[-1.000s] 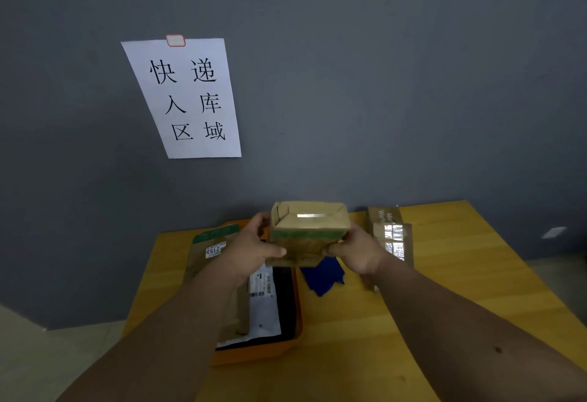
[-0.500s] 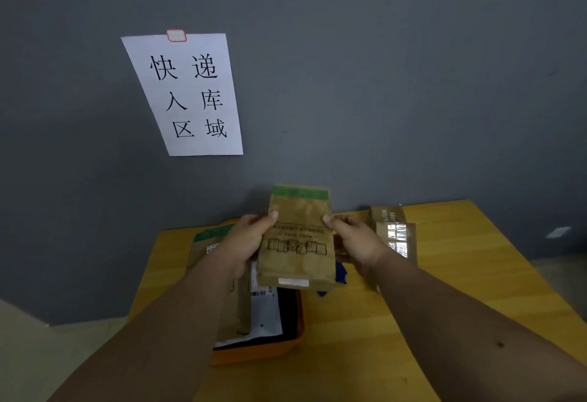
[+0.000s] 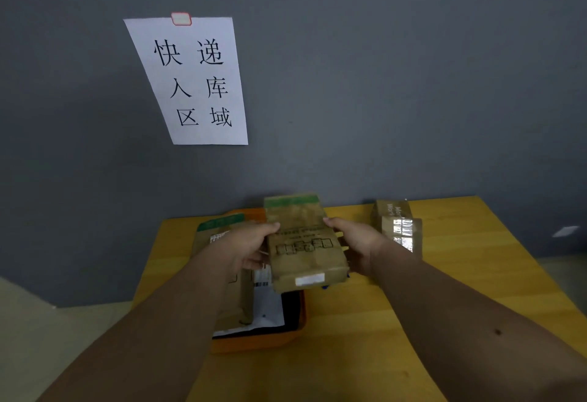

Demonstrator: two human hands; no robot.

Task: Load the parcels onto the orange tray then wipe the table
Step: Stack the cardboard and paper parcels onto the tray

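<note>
I hold a brown paper parcel (image 3: pixel 301 243) with a green top band between both hands, above the table and over the right part of the orange tray (image 3: pixel 254 343). My left hand (image 3: pixel 246 247) grips its left edge and my right hand (image 3: pixel 355 243) grips its right edge. The tray lies at the table's left and holds a brown envelope with a green band (image 3: pixel 219 227), a white mailer (image 3: pixel 266 306) and something black. A taped cardboard box (image 3: pixel 398 227) stands on the table to the right of my right hand.
The wooden table (image 3: pixel 460 290) stands against a grey wall bearing a white paper sign (image 3: pixel 193 81). A scrap of blue cloth (image 3: pixel 325 287) peeks out under the held parcel. Pale floor shows at the left and right.
The parcel has turned from end-on to face-up and has come lower and flatter over the tray, with both hands still on its edges.
</note>
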